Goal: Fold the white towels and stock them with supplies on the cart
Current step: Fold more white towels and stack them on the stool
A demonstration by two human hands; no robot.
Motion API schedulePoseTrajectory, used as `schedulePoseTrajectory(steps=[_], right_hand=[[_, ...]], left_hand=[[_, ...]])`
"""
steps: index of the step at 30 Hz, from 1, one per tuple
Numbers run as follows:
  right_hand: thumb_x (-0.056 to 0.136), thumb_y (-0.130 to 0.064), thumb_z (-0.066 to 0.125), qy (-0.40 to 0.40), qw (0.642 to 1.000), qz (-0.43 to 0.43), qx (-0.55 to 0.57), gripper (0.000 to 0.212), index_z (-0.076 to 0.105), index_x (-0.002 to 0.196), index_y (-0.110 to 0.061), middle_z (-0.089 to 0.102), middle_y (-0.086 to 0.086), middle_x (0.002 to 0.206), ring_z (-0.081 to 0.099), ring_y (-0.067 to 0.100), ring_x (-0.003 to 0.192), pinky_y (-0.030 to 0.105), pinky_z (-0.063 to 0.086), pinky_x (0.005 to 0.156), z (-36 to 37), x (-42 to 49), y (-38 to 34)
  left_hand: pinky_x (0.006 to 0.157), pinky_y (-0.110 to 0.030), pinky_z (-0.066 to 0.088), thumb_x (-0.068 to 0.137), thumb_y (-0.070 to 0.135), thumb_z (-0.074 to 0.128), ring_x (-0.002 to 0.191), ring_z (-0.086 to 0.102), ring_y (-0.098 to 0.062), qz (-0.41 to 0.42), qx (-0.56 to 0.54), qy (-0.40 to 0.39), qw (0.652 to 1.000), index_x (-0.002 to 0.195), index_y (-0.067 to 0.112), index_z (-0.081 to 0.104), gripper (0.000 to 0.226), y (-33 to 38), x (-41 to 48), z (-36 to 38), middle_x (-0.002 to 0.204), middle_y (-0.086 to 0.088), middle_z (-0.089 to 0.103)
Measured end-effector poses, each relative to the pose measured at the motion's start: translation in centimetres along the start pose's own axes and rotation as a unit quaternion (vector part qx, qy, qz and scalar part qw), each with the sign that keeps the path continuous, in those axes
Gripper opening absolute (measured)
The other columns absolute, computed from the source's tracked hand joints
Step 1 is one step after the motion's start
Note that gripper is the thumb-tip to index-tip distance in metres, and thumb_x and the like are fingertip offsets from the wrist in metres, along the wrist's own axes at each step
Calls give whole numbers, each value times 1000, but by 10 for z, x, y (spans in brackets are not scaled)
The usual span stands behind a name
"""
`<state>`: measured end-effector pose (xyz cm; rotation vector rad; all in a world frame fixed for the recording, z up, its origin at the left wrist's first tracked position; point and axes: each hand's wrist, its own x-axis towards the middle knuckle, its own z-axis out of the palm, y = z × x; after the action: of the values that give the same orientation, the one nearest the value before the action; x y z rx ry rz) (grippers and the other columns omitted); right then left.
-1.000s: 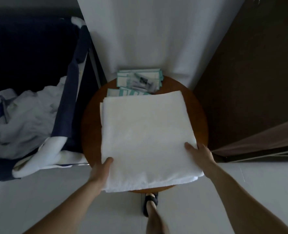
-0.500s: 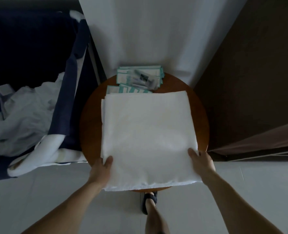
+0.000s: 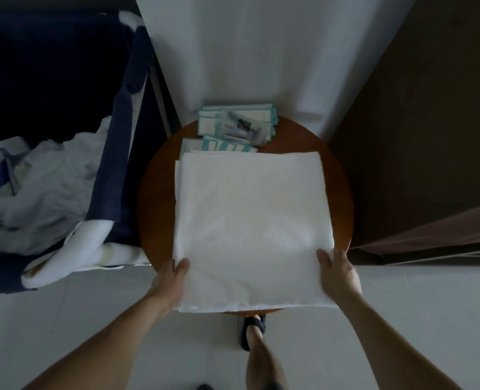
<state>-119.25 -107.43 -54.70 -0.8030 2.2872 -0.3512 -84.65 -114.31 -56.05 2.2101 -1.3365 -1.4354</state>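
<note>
One towel (image 3: 250, 229) lies folded square on the round table (image 3: 154, 209); I judge another fold or the lift comes next, stocking undone. My left hand (image 3: 168, 280) and right hand (image 3: 337, 271) each pinch a near corner. Packets (image 3: 233, 128) at 12 o'clock. Laundry bin (image 3: 126, 153) at 9 holds crumpled linen (image 3: 36, 187).

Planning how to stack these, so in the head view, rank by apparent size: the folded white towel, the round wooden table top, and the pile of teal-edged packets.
1. Round wooden table top, partly covered, extends past the towel sideways.
2. Folded white towel, nearly as big.
3. Teal-edged packets, clearly smallest, though farther away.
</note>
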Motion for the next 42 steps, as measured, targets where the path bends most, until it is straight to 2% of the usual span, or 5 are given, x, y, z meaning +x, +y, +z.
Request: schedulePoseTrajectory(steps=[7, 13, 23, 33, 42], right_hand=[[101, -53, 26, 104, 985, -63, -121, 38, 40, 101, -18, 64, 16, 110, 62, 40, 94, 46, 43, 82, 11, 3, 4], [100, -54, 26, 137, 978, -73, -139, 47, 41, 118, -13, 55, 16, 121, 55, 40, 105, 47, 41, 82, 24, 6, 10], [94, -70, 6, 36, 895, -339, -288, 69, -19, 152, -41, -27, -3, 162, -29, 22, 147, 47, -16, 120, 33, 10, -47], [94, -72, 11, -18, 896, -339, -286, 76, -14, 155, -34, -25, -4, 162, -22, 21, 150, 56, -2, 121, 33, 19, -66], [98, -60, 27, 51, 838, -518, -162, 71, 18, 157, -21, 13, 9, 165, 4, 28, 153, 57, 17, 119, 1, 6, -292]], left_hand=[[71, -45, 45, 101, 25, 47, 87, 62, -50, 137, 90, 126, 978, 94, 11, 39, 17, -15, -22, 20, 95, -30, 61], [82, -51, 48, 99, 31, 47, 105, 59, -48, 92, 209, 163, 960, 140, 3, 38, 51, -9, -19, 34, 130, -25, 52], [119, -46, -11, 93, 71, 8, 150, -21, -27, 337, 459, 61, 820, 156, 26, -16, 81, 36, 3, 44, 163, -8, -21], [113, -48, -27, 87, 73, 2, 142, -38, -29, 288, 482, -20, 827, 144, 31, -37, 81, 70, 3, 31, 156, -5, -38], [119, -50, -3, 94, 60, 18, 151, -15, -25, 298, 427, 202, 830, 155, 18, -7, 78, 199, 30, -108, 165, -4, -8]])
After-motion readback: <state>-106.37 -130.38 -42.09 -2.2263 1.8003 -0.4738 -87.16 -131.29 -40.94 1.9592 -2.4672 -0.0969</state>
